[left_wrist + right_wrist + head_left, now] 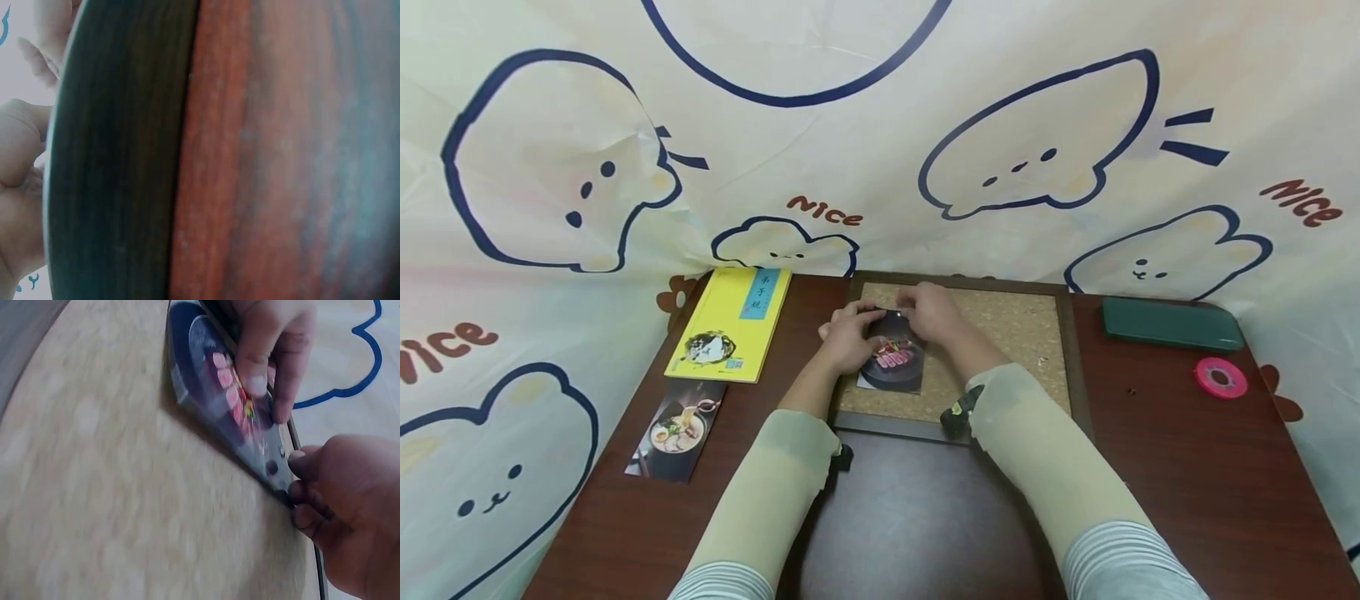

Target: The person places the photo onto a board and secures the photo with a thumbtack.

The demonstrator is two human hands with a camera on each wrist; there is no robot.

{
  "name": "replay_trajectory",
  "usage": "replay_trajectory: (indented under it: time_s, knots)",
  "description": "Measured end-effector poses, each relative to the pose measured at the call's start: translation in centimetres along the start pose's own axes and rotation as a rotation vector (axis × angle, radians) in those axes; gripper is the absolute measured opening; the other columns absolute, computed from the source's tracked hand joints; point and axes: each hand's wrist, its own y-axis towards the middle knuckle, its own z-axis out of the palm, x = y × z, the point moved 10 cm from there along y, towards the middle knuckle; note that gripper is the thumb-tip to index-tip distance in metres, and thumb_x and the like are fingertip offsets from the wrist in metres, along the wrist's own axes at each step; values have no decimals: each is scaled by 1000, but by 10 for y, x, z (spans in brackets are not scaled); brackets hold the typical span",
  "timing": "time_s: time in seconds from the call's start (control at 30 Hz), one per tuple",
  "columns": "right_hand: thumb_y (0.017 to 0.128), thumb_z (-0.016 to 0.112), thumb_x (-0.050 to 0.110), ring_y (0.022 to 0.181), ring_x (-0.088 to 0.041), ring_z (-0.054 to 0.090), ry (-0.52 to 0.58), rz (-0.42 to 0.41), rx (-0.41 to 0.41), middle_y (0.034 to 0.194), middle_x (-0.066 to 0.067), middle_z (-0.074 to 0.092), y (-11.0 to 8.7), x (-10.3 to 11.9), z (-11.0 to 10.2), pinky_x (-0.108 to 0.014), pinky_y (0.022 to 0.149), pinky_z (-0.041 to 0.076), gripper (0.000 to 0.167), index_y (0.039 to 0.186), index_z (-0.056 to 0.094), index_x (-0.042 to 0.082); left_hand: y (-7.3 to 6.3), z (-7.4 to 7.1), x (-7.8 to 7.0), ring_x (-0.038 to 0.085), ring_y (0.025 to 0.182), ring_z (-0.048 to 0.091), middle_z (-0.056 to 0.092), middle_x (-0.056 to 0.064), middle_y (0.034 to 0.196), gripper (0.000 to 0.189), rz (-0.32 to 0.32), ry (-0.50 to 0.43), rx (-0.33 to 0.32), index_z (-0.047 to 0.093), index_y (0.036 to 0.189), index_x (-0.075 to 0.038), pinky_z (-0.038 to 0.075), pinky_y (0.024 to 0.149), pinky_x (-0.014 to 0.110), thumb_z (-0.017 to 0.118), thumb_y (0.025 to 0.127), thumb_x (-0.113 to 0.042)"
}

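A dark photo card (895, 377) with pink sliced meat printed on it lies over the left part of a framed corkboard (1015, 333). At its upper left, my left hand (850, 337) grips the card, thumb on the printed face. My right hand (934, 312) has its fingers curled at the card's upper right corner and pinches the edge. A small shiny pin head (282, 452) shows at the card's top edge, right by the right fingertips. In the right wrist view the card's lower edge stands off the cork. Mostly the board's frame (119, 150) fills the left wrist view.
Left of the board lie a yellow book (737, 325) and a second food photo card (677, 429). To the right are a green case (1172, 323), a pink tape roll (1221, 377) and a tiny dark piece (1131, 391). A printed cloth (880, 167) hangs behind the table.
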Motion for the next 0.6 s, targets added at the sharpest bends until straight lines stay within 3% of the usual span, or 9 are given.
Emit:
replay_trajectory:
  time_s: [0.13,0.3,0.47,0.6]
  knots:
    - [100,64,14,110,-28,62,14,-64,-14,116,-10,69,-8,-2,-3,-46,98,50,23,120,75,11,1,0,0,37,142,31,36,4,162,51,-2,7,-5,59,149,-22,20,102,61,69,100,-28]
    - [103,60,17,121,-30,62,-46,-106,-3,129,-8,68,-14,1,0,-47,105,47,27,125,76,15,1,-1,0,36,143,31,36,4,162,51,-4,19,-12,58,149,-22,21,101,61,68,100,-29]
    - [104,56,16,119,-30,62,-104,-98,8,129,-8,65,-15,2,5,-45,104,47,31,127,75,17,0,2,-1,37,144,30,34,4,164,51,-7,18,3,57,150,-23,21,102,61,67,101,-29]
    - [104,54,15,117,-29,61,-71,-68,18,127,-8,63,-16,0,7,-44,101,48,31,128,74,16,0,1,-3,37,143,30,33,5,163,50,-4,24,1,57,150,-22,21,101,61,67,101,-29]
